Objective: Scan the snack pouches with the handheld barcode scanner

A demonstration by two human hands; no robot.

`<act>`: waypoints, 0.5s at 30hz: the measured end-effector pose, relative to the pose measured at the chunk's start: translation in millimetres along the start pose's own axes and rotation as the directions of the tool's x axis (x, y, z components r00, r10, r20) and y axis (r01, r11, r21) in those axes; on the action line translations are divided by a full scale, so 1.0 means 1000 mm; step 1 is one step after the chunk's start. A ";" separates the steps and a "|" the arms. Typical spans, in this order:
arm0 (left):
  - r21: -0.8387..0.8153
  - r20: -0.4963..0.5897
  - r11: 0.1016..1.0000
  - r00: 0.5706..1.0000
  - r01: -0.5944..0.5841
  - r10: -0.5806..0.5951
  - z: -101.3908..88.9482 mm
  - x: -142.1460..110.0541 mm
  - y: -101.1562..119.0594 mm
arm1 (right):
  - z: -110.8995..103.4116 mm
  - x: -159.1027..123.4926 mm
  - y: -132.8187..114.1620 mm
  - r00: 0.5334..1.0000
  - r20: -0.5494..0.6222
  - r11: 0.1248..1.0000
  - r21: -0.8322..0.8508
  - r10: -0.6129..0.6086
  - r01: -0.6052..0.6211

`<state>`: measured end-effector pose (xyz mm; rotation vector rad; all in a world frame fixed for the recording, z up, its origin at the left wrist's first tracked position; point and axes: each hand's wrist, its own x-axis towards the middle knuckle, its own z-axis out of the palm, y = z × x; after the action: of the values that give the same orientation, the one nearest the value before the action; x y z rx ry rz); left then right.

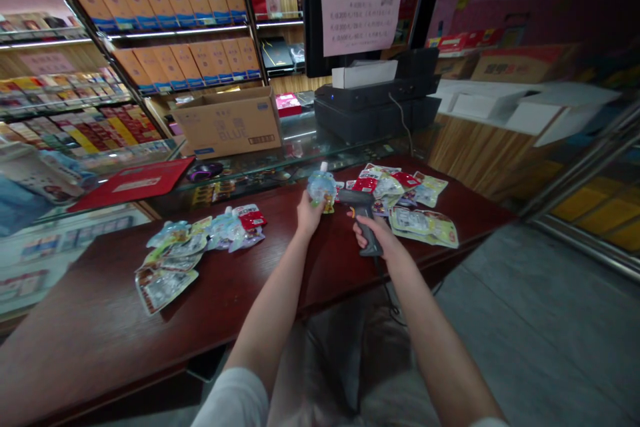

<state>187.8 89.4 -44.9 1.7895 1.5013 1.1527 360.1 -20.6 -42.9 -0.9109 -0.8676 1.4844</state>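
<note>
Head view: the spouted pouch [321, 184] stands upright in the left grip [311, 215].

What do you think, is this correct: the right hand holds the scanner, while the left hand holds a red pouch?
Not quite: the pouch in the left hand is light blue with a white cap, not red, as the head view shows. The right hand does hold the scanner.

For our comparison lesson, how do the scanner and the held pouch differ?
The scanner is dark grey; the pouch, mostly pale blue. The scanner has a handle; the pouch, a white cap. The right hand holds the scanner; the left hand, the pouch. Both are held bare-handed.
</note>
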 end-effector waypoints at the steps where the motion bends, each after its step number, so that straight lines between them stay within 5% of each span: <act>1: -0.029 -0.006 1.000 1.000 0.008 -0.009 0.000 0.002 -0.004 | 0.001 -0.001 0.000 1.000 -0.004 1.000 -0.011 0.003 -0.003; 15: -0.163 -0.059 0.986 0.997 0.031 -0.041 0.001 0.006 -0.011 | 0.001 -0.003 -0.001 0.999 0.011 0.999 -0.006 -0.038 0.038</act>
<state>183.0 98.1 -53.1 1.6259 1.4249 1.2845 359.4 -23.2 -41.4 -0.8866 -0.8934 1.4558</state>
